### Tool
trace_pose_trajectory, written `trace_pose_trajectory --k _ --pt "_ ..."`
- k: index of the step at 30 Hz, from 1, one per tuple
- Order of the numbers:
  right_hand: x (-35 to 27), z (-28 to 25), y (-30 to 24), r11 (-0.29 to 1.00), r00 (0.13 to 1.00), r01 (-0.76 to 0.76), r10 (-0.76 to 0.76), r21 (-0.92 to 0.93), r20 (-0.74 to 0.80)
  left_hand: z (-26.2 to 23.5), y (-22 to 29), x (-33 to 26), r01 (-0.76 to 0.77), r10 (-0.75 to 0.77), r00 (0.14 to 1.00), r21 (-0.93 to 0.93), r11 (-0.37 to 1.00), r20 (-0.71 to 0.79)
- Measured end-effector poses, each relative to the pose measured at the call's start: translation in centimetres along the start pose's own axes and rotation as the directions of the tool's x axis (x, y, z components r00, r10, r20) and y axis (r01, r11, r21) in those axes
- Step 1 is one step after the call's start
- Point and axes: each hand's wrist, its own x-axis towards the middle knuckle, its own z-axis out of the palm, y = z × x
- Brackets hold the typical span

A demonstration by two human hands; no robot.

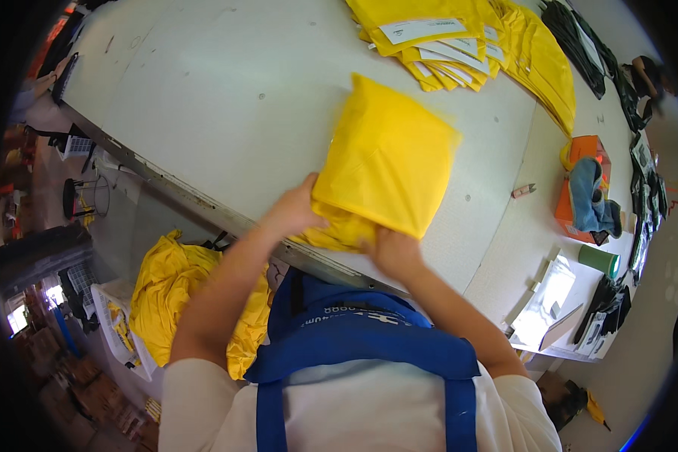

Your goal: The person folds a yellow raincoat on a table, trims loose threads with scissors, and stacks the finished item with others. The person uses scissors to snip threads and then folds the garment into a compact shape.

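A square yellow pouch (392, 154) of thin, soft material lies tilted over the table near its front edge, with crumpled yellow cloth (343, 230) bunched at its near side. My left hand (295, 209) grips the pouch's left near corner, its fingers partly behind the material. At the near edge, my right hand (394, 252) is closed on the pouch beside the bunched cloth. Its fingertips are hidden under the yellow flap. Some motion blur softens the right side of the pouch.
Yellow pouches with white labels (422, 30) are stacked at the far right of the pale table (203, 98). Further right stand an orange box (589, 151) with blue cloth and a green roll (599, 259). A white bin (105, 301) and heaped yellow cloth (166, 282) are below left.
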Motion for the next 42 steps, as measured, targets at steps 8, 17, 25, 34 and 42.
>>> trace_pose_trajectory --k 8,17,25,34,42 --pt "3.6 -7.8 -0.3 0.911 0.841 0.346 -0.195 0.224 -0.505 -1.1 6.4 8.3 -0.583 0.559 0.774 0.681 0.443 0.299" --pt "7.1 -8.1 2.6 0.854 0.993 -0.027 0.083 0.519 -0.085 2.7 0.2 -0.1 0.021 -0.054 0.959 -0.119 0.993 -0.279" --pt "8.8 -9.9 2.1 0.819 0.973 -0.173 0.055 0.548 0.225 1.7 1.1 0.1 0.007 -0.054 0.985 -0.277 0.961 -0.164" --pt "8.8 -10.1 2.4 0.72 0.951 -0.144 -0.09 0.679 0.297 6.0 0.2 -0.8 -0.1 -0.05 0.929 -0.379 0.92 -0.366" --pt "7.7 -10.4 3.3 0.664 0.969 -0.046 -0.153 0.747 0.196 5.3 1.2 -2.3 -0.309 0.257 0.94 -0.239 0.92 -0.224"
